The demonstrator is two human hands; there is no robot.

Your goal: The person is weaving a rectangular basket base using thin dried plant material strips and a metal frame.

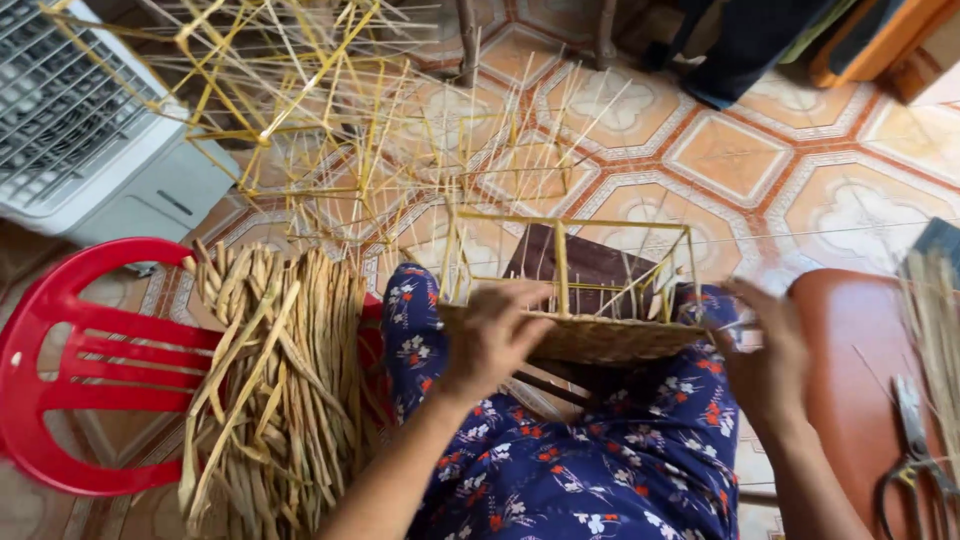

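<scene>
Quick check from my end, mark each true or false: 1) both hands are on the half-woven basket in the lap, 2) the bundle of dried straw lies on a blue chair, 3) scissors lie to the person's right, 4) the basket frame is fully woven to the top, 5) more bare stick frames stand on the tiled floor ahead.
1) True: the left hand presses on the basket at its woven side, and the right hand is at its right end.
2) False: the straw bundle lies on a red chair.
3) True: the scissors lie on a brown surface at the right.
4) False: only the bottom band is woven; the uprights above are bare.
5) True: the stick frames stand on the floor.
</scene>
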